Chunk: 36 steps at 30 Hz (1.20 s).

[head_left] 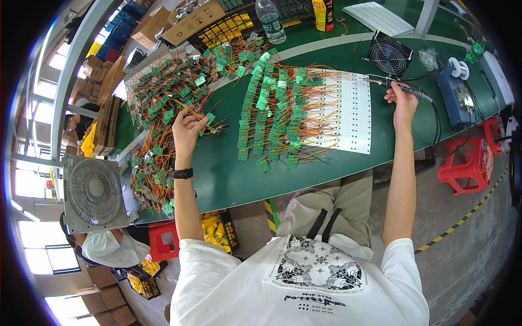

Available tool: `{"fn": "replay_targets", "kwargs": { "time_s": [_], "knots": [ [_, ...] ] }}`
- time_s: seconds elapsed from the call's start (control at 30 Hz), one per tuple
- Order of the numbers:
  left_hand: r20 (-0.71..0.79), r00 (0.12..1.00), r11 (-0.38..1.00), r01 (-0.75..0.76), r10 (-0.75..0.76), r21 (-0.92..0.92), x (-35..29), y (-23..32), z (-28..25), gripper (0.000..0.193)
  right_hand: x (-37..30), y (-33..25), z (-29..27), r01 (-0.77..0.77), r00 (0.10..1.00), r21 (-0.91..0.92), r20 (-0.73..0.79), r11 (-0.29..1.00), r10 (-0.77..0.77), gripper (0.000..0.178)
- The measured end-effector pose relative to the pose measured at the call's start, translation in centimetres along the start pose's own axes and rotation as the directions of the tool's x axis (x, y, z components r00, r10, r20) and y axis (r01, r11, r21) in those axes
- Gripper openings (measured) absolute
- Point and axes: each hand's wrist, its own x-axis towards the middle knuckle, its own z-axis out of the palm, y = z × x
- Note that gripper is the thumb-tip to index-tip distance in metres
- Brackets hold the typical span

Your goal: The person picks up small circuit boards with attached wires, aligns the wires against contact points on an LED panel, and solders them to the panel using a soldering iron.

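The left hand point(187, 128) at ten o'clock pinches a probably light, fragile green board point(210, 118), best edge-held; the right hand point(402, 102), two o'clock, grips a soldering iron point(420, 95).

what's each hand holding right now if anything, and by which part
The right hand holds a soldering iron by its handle. The left hand has its fingertips at a small green circuit board; a firm grip can't be confirmed.

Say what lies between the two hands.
From left to right, the head view shows tabletop, rows of wired green boards, a white panel, then tabletop again.
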Motion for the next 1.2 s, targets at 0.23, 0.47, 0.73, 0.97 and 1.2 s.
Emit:
{"fn": "replay_targets", "kwargs": {
  "time_s": [0.23, 0.47, 0.73, 0.97, 1.2],
  "knots": [
    [-0.015, 0.994, 0.99, -0.109, 0.108, -0.092, -0.5, 2.4, -0.3, 0.07, 0.0, 0.0, 0.1, 0.01, 1.0, -0.002, 0.003, 1.0, -0.01, 0.02],
    [-0.016, 0.993, 0.993, -0.115, 0.115, -0.005, -0.7, 4.9, 0.2, 0.044, -0.1, -0.2, 0.2, 0.003, 1.0, 0.01, 0.006, 1.0, -0.003, 0.019],
    [0.133, 0.964, 0.973, -0.229, 0.229, -0.012, 0.2, 7.8, 6.5, 0.016, 0.0, -0.3, -0.1, 0.009, 1.0, 0.0, -0.004, 1.0, -0.009, 0.02],
    [0.402, 0.789, 0.886, -0.406, 0.464, -0.226, 1.3, 12.8, 20.4, 0.021, 0.3, -0.2, -0.2, 0.003, 1.0, 0.008, -0.027, 1.0, -0.003, 0.02],
    [0.538, 0.679, 0.841, -0.53, 0.5, -0.113, 5.0, 11.7, 31.0, 0.018, 0.1, 0.1, 0.6, 0.011, 1.0, 0.018, -0.006, 1.0, -0.011, 0.018]
  ]
}}
